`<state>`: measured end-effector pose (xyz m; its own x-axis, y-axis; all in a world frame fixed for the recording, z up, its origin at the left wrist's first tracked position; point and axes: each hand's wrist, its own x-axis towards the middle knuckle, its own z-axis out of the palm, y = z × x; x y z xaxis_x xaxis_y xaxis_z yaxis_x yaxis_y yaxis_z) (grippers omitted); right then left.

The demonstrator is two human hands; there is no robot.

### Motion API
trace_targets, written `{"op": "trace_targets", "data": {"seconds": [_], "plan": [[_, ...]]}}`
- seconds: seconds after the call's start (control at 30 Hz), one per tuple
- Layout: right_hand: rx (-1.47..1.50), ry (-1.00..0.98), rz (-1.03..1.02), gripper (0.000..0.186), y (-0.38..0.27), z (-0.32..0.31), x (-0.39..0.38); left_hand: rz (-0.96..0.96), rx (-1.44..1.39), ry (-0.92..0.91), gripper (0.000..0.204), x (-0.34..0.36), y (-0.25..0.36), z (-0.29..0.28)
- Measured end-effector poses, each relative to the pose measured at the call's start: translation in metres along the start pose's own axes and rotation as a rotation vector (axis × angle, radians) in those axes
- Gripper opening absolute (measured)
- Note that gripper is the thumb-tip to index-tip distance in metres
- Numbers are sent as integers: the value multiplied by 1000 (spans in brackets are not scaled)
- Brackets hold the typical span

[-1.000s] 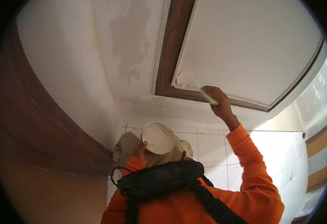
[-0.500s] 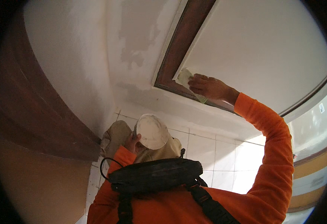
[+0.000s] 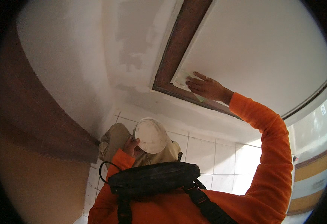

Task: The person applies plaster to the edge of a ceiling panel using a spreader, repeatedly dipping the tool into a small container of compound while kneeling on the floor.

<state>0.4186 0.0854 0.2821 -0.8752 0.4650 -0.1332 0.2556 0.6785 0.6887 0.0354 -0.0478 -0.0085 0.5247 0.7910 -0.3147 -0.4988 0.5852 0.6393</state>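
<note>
Left fingers (image 3: 136, 142): the thumb lay over the side of a white tub (image 3: 152, 136), the rest hidden from me beneath it.
Tub: it sat by the bent knee (image 3: 113, 138), against the khaki trousers, its pale round face turned up.
Tub risk: that one-handed hold looked slight to me; a shift of the knee could tip it, and anything inside might slop out.
Right fingers (image 3: 195, 81): slightly spread, they lay flat over a greenish scraper (image 3: 182, 77); whether the thumb pinched it underneath, I couldn't tell.
Scraper: it was at the panel's lower-left corner, partly covered by the hand.
Corner risk: with the arm stretched so far, uneven pressure could gouge the panel, or a slip could mark the dark wood.
Panel (image 3: 253, 56): off-white and mostly smooth.
Frame (image 3: 179, 44): dark brown, meeting in a corner beside the scraper.
Wall (image 3: 133, 37): white, blotched with dull grey patches.
Floor (image 3: 201, 153): pale tiles, sunlit toward the right.
Far right: tan and pale stripes (image 3: 316, 168), bent by the view's edge.
</note>
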Motion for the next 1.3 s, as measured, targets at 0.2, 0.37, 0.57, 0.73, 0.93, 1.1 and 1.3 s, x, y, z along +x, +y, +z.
{"op": "trace_targets", "data": {"seconds": [0.2, 0.37, 0.57, 0.73, 0.93, 1.1, 1.3], "plan": [[117, -111, 203, 33, -14, -1, -3, 16, 25, 4, 75, -5, 9, 8], [60, -96, 222, 30, -18, -14, -11, -4, 20, -74, 79, 5, 3, -10], [-19, -580, 152, 25, -39, -68, -20, -51, -45, -47, 81, 16, -14, -36], [35, -100, 126, 38, -32, -47, -30, 38, -14, -53, 81, 10, -2, -2], [104, 45, 224, 54, -21, -40, -22, 20, 33, 7, 79, -4, 10, 8], [122, 249, 444, 67, -42, 1, -7, 77, -3, -92, 73, 5, 0, -2], [186, 143, 670, 60, -93, 34, 22, -41, -22, 22, 67, 5, 2, -10]]}}
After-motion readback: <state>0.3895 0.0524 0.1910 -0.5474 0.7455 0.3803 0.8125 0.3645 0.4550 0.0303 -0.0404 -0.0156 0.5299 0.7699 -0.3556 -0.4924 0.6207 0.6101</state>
